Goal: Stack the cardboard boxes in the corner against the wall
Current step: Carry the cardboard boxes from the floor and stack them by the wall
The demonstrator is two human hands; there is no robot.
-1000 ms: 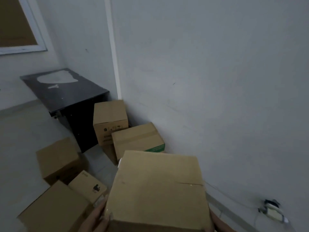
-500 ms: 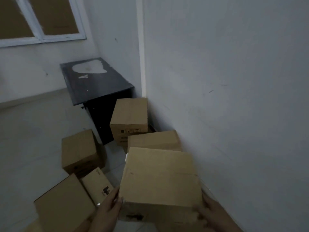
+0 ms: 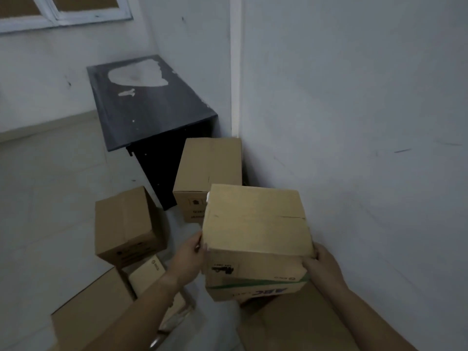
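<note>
There are seven cardboard boxes, if I count correctly. One is the held box. Around it are:

- one green-striped box directly under it, which seems separate
- one corner box at 11 o'clock
- one left box at 9 o'clock
- one small box at 8 o'clock
- one large box at 7 o'clock
- one near box at 5 o'clock

There are two hands, the left hand and the right hand, one black table and one window.

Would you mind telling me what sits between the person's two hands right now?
In the head view, a brown cardboard box sits between the left hand and right hand, one on each side of it. It rests on a green-striped box.
</note>
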